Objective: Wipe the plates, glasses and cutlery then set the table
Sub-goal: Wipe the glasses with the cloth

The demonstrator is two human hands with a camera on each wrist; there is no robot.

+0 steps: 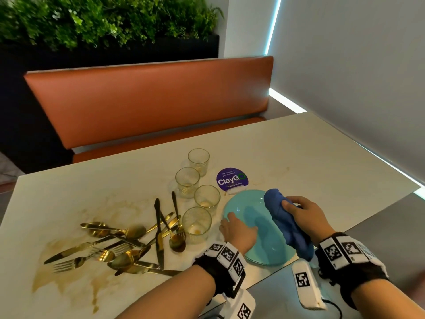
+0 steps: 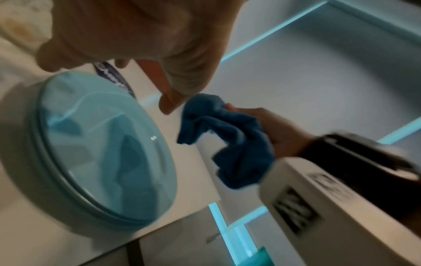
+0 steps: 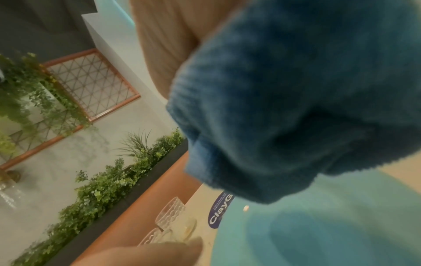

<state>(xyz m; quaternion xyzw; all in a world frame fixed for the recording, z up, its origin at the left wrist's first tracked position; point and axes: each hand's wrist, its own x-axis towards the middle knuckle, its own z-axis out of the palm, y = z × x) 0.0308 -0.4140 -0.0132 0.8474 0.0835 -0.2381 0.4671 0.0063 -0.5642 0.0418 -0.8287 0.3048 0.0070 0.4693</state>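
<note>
A turquoise plate (image 1: 257, 238) lies near the table's front right corner, and a second rim shows beneath it. My left hand (image 1: 232, 221) is over the plate's left rim with its fingers loosely extended; the left wrist view shows them (image 2: 168, 100) spread above the plate (image 2: 102, 147), and contact is unclear. My right hand (image 1: 296, 208) grips a bunched blue cloth (image 1: 285, 226) above the plate's right side. The cloth (image 3: 296, 99) fills the right wrist view. Several empty glasses (image 1: 196, 224) stand left of the plate. Gold cutlery (image 1: 128, 245) lies in a heap further left.
A purple ClayGo sticker (image 1: 232, 179) sits on the table behind the plate. Brown stains (image 1: 59, 268) mark the tabletop at the front left. An orange bench (image 1: 149, 100) runs along the far side and a grey wall (image 1: 356, 88) along the right. The table edge (image 1: 282, 268) runs just beside the plate.
</note>
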